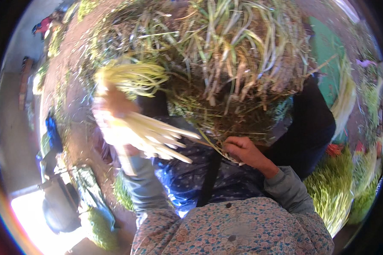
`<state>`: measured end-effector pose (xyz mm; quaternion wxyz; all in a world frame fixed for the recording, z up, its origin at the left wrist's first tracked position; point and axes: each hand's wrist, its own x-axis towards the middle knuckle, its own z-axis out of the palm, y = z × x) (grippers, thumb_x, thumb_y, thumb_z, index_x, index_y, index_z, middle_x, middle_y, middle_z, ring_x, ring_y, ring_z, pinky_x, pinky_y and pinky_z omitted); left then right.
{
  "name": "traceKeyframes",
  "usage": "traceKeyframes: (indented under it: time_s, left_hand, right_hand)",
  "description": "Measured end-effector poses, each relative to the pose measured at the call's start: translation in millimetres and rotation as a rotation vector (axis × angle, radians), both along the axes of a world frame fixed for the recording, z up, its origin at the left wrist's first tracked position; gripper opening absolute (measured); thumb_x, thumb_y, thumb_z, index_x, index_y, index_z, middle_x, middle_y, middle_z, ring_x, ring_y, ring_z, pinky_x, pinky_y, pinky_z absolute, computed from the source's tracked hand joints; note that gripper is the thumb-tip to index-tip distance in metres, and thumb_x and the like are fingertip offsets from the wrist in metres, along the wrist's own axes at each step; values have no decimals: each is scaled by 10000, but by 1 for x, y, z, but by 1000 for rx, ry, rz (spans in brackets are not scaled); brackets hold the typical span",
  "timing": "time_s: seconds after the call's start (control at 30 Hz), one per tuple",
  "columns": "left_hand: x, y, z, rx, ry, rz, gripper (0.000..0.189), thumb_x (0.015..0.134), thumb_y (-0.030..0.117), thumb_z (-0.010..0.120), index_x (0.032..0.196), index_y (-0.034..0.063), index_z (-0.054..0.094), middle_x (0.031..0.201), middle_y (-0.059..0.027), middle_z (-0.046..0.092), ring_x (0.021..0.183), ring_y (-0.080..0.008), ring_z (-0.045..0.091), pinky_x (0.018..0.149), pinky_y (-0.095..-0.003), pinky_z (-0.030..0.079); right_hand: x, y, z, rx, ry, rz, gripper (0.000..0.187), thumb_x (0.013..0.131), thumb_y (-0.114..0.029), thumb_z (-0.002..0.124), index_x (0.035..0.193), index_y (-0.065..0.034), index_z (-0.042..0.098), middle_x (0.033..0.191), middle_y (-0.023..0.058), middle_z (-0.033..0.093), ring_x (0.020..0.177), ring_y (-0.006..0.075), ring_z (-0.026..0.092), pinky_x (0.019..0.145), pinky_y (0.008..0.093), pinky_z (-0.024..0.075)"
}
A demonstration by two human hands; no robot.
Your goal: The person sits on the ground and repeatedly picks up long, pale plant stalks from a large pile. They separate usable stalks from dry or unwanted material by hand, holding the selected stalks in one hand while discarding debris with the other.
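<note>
My left hand, blurred, grips a bundle of long leafy stalks. Their white ends fan out towards the lower right, and the yellow-green leaves droop above the hand. Over my lap, my right hand has its fingers curled around a few thin leaf strands; part of them is hidden by the fingers. Beneath both hands lies a dark blue dotted apron with a shiny surface. A large heap of loose, partly withered stalks and leaves spreads before me, beyond my knees.
Bundles of green stalks stand at my right, beside a green panel with pale stalks against it. On the left are a filled sack, a blue cloth-like item and leaf scraps on the earthen floor.
</note>
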<state>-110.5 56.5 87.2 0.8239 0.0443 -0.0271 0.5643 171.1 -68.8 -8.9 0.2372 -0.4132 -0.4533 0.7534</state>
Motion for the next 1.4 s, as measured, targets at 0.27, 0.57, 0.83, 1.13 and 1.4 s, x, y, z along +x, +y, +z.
traceKeyframes:
  time_s: [0.27, 0.57, 0.83, 1.13, 1.4]
  left_hand:
    - [-4, 30, 27, 192, -76, 17, 309, 828, 148, 516, 1082, 6, 411, 600, 28, 395, 520, -93, 386, 516, -256, 360]
    - [35, 5, -24, 104, -125, 71, 465, 828, 124, 505, 1240, -33, 358, 591, 40, 394, 510, -75, 383, 510, -238, 353]
    - [28, 5, -37, 4, -90, 137, 470, 829, 112, 485, 1251, -49, 356, 575, 39, 375, 498, -81, 376, 514, -240, 351]
    - [33, -9, -36, 102, 1, 164, 129, 869, 137, 391, 754, 95, 432, 496, 43, 377, 377, -71, 387, 482, -212, 381]
    - [44, -44, -62, 46, 108, 81, 152, 865, 194, 481, 863, 53, 424, 570, 9, 396, 448, -86, 375, 475, -250, 353]
  right_hand:
    - [38, 0, -5, 667, -700, -53, 306, 838, -213, 590, 1094, -54, 535, 922, 142, 583, 704, 284, 568, 589, 388, 440]
    - [-35, 48, 32, 531, 103, -173, 709, 720, -44, 687, 1331, -111, 333, 1305, 103, 399, 707, 109, 568, 595, 252, 509]
    - [-16, 31, 37, 177, 277, -169, 241, 941, -160, 421, 909, 12, 586, 470, -6, 469, 365, 55, 458, 346, 205, 352]
    - [43, 14, 11, 356, -442, -67, 258, 830, -215, 580, 983, -8, 580, 646, 105, 560, 626, 234, 592, 554, 345, 466]
    - [27, 30, -13, 663, -621, -418, 207, 850, -106, 550, 1043, -29, 556, 841, 137, 586, 664, 262, 576, 567, 391, 446]
